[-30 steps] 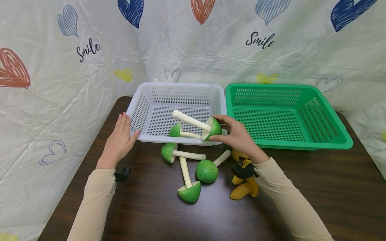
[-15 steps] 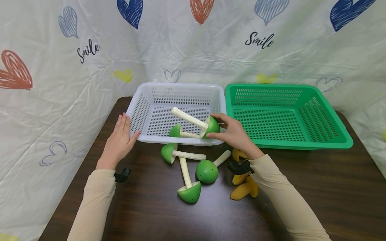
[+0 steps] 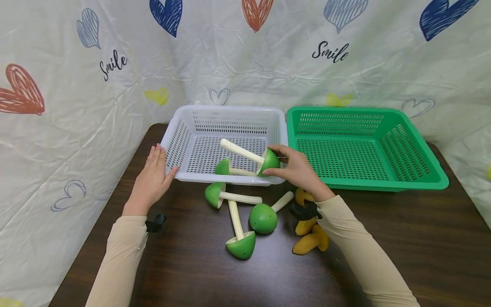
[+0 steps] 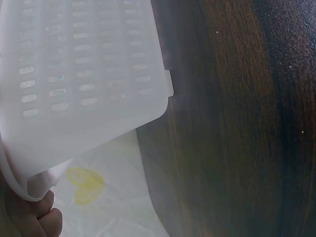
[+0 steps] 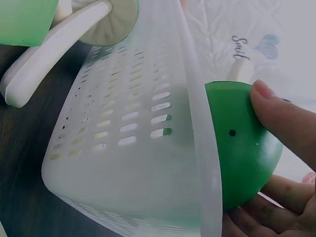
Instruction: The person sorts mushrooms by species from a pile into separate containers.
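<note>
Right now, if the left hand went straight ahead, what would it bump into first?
The white basket, most likely, since the left hand rests against its side. Sliding along that, it would maybe reach the patterned cloth behind; depth is unclear.

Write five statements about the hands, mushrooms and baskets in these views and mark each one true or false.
1. The right hand holds a green-capped mushroom by its cap. True.
2. The left hand is on the green basket. False: the left hand touches the white basket.
3. Another mushroom lies in the white basket. True.
4. The yellow pieces lie inside the green basket. False: the yellow pieces lie on the table.
5. Three mushrooms lie on the table. True.
</note>
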`<move>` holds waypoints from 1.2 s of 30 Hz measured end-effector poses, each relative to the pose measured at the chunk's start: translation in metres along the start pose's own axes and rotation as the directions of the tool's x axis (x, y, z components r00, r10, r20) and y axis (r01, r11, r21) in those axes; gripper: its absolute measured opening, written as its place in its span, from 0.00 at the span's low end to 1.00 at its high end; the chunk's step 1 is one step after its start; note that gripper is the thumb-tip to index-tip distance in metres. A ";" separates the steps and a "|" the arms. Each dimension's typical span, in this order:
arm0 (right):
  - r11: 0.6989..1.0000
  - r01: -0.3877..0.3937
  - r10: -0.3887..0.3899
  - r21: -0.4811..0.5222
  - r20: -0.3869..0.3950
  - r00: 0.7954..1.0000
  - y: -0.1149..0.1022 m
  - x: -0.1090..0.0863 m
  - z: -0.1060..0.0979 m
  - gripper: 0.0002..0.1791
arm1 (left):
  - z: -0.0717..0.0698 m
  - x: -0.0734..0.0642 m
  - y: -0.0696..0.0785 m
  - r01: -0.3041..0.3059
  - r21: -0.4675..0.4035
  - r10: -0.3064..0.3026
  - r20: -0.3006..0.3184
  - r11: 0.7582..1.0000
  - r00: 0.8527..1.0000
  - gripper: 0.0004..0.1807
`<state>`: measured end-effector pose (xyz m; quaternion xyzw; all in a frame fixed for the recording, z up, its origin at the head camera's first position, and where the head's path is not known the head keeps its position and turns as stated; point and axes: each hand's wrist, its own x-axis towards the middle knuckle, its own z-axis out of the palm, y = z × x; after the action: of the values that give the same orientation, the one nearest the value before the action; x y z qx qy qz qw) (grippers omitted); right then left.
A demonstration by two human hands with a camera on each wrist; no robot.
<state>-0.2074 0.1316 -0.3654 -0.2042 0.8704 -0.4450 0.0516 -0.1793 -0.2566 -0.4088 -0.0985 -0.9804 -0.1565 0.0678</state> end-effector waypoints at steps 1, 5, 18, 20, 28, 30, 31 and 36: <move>1.000 0.004 -0.004 -0.008 0.000 1.000 0.001 0.000 0.000 0.40 | 0.000 0.000 0.000 0.001 0.001 -0.001 -0.001 1.000 1.000 0.42; 1.000 0.015 -0.015 -0.025 0.003 1.000 0.002 0.002 0.002 0.40 | -0.001 0.000 0.001 0.004 -0.001 -0.004 -0.004 1.000 1.000 0.41; 0.998 0.004 -0.001 -0.071 0.046 0.999 -0.003 0.007 0.005 0.39 | -0.001 0.000 0.002 -0.002 0.003 0.002 -0.006 1.000 1.000 0.41; 0.996 0.008 -0.004 -0.089 0.048 0.999 -0.003 0.008 0.006 0.39 | -0.001 -0.001 0.002 0.003 0.004 -0.003 -0.001 1.000 1.000 0.41; 0.984 0.036 -0.026 -0.176 0.057 0.998 -0.004 0.010 0.008 0.40 | 0.000 0.000 0.001 0.009 0.006 -0.009 -0.001 1.000 1.000 0.41; 0.982 0.043 -0.032 -0.185 0.059 0.998 -0.003 0.010 0.009 0.38 | 0.001 0.000 0.001 0.010 0.007 -0.010 0.001 1.000 1.000 0.42; 0.982 0.044 -0.033 -0.182 0.059 0.998 -0.003 0.010 0.009 0.37 | 0.001 0.000 0.000 0.011 0.006 -0.011 0.002 1.000 1.000 0.42; 0.988 0.047 -0.039 -0.149 0.054 0.998 0.000 0.010 0.010 0.33 | 0.000 -0.001 0.000 0.014 0.009 -0.014 0.001 1.000 1.000 0.42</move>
<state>-0.2140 0.1197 -0.3703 -0.2376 0.8953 -0.3738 0.0487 -0.1784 -0.2567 -0.4093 -0.0913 -0.9818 -0.1524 0.0665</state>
